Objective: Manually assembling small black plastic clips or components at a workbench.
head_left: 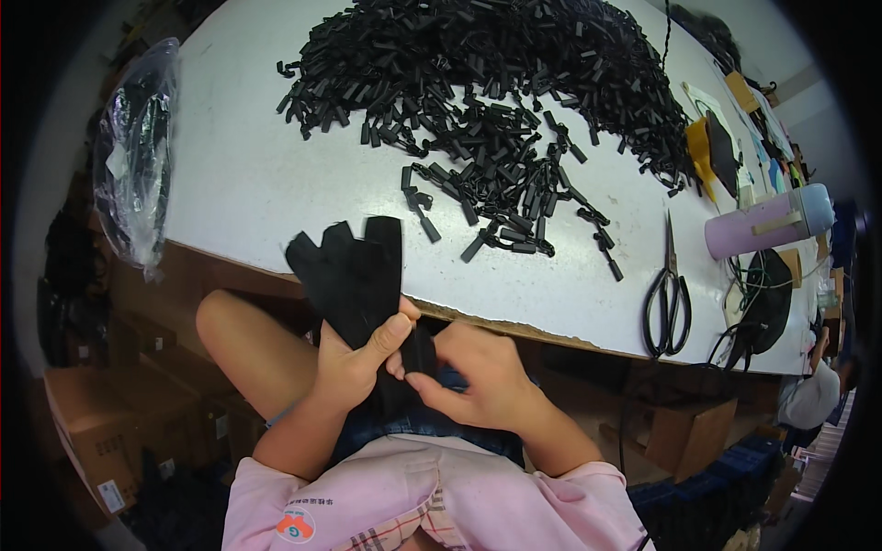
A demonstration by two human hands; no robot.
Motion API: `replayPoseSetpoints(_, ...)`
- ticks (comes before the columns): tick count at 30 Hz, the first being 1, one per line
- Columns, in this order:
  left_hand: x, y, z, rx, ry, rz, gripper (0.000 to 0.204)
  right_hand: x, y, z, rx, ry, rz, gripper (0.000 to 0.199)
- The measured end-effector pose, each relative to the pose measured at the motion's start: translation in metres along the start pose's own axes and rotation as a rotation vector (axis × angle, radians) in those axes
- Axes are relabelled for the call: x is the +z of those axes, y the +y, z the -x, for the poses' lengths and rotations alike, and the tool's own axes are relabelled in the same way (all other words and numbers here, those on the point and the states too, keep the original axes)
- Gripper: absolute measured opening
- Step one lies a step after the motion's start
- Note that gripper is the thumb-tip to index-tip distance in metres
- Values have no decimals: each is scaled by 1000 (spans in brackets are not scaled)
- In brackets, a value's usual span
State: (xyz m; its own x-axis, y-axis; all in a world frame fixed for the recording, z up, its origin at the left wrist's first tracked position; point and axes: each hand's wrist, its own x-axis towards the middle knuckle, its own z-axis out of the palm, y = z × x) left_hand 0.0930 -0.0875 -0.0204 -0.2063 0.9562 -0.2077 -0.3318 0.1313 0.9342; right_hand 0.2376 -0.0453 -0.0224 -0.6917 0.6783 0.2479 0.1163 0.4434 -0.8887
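Observation:
My left hand is closed around a bunch of flat black strips, apparently cloth or webbing. Their upper ends fan out above my fist, over the table's front edge, and the lower part hangs toward my lap. My right hand is just beside it, fingers curled and slightly blurred. Thumb and fingers of that hand close on a black strip next to the bunch. How far the strip runs behind my fingers is hidden.
A big heap of small black tabs on cords covers the far side of the white table. Black-handled scissors, a pink bottle and a black pouch lie right. A clear plastic bag sits left; cardboard boxes stand below.

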Motion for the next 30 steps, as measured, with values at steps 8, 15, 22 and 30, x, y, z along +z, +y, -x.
replayPoseSetpoints(8,-3,-4,2,-113,-270,51,24,-2,4,-9,-179,295,119,16)
replayPoseSetpoints(15,0,-9,5,-17,-157,253,23,2,2,2,93,219,-422,4)
replayPoseSetpoints(22,0,-8,2,701,-286,-719,22,9,11,10,162,308,-664,1)
replayPoseSetpoints(30,6,-15,3,-58,-186,212,21,-47,23,-9,78,574,888,16)
